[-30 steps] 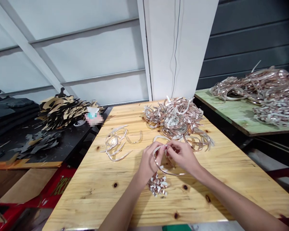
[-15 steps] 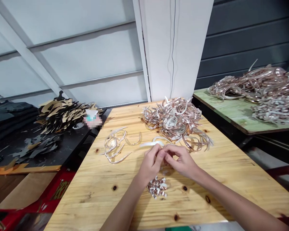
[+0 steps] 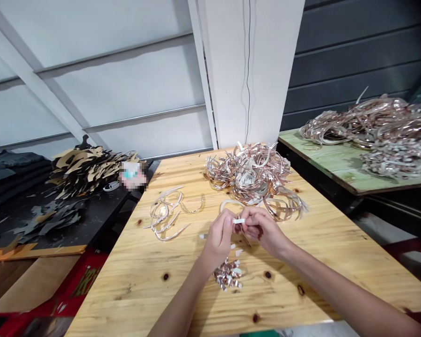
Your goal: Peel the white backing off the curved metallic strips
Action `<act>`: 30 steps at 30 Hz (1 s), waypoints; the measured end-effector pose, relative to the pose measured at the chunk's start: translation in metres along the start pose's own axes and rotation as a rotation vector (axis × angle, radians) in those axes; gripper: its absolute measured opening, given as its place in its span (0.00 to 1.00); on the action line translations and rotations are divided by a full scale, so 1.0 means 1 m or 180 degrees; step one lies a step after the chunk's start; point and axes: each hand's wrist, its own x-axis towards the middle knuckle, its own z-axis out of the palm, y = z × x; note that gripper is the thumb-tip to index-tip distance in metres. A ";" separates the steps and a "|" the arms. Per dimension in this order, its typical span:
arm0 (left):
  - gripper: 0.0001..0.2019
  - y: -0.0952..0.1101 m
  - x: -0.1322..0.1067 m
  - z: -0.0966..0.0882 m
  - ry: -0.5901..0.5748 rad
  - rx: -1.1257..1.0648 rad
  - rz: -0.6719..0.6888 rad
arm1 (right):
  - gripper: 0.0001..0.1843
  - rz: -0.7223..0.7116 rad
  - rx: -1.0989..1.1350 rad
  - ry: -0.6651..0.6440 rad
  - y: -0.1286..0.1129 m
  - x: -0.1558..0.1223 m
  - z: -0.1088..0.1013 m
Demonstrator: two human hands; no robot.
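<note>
My left hand [image 3: 219,238] and my right hand [image 3: 263,230] meet over the middle of a pale wooden table [image 3: 319,262]. Both pinch a thin curved rose-gold strip [image 3: 239,221], whose white end shows between the fingertips. Below my hands lies a little heap of shiny snipped bits [image 3: 228,275]. A big tangle of rose-gold strips [image 3: 254,180] sits just beyond my hands. To the left rests a smaller group of separate strips [image 3: 168,215].
A black table at left holds tan and black cut-out pieces [image 3: 87,171]. A green table [image 3: 330,164] at right carries another large pile of strips [image 3: 382,128]. A white pillar [image 3: 245,70] stands behind the wooden table. Cardboard and red crates lie on the floor at lower left.
My hands have worked along the strip, drawing it in; the long loop that hung below them is now gathered between the fingers. The camera has shifted slightly right.
</note>
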 end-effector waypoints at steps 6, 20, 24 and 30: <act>0.22 -0.005 -0.001 0.006 0.0043 -0.0686 -0.0441 | 0.07 0.0257 0.0876 0.0095 0.000 0.007 -0.004; 0.20 0.001 -0.003 -0.002 0.0505 0.0104 -0.0090 | 0.21 -0.0702 -0.2351 0.0146 0.004 0.000 0.000; 0.19 -0.001 -0.002 0.001 0.0239 0.0225 -0.0253 | 0.16 -0.1064 -0.2659 -0.0060 0.007 0.002 -0.004; 0.25 -0.002 -0.004 0.009 0.0287 0.0381 -0.0785 | 0.17 -0.0938 -0.2193 -0.0107 0.006 0.001 -0.003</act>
